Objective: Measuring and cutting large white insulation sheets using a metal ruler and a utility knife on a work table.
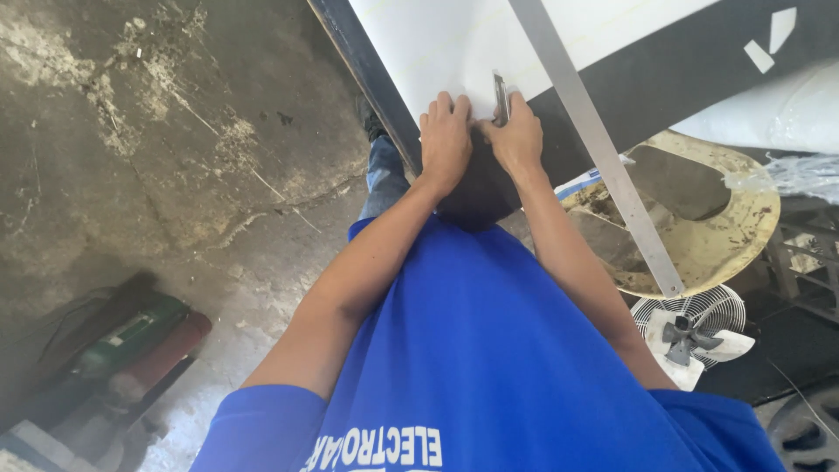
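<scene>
My left hand [446, 140] lies flat, fingers spread, on a large sheet [437, 44] that is white above and dark grey below. Beside it my right hand [516, 135] grips a slim metal utility knife [501, 94], its tip on the white part at the boundary with the dark part. A long metal straightedge [594, 149] lies diagonally across the sheet just right of my right hand. Both forearms reach forward from my blue shirt [489, 350].
A black frame edge [363, 70] borders the sheet on the left. Cracked concrete floor [175, 131] lies left. A green power tool [131, 336] sits lower left. A dirty round tub [725, 236] and a white fan [690, 332] stand at right.
</scene>
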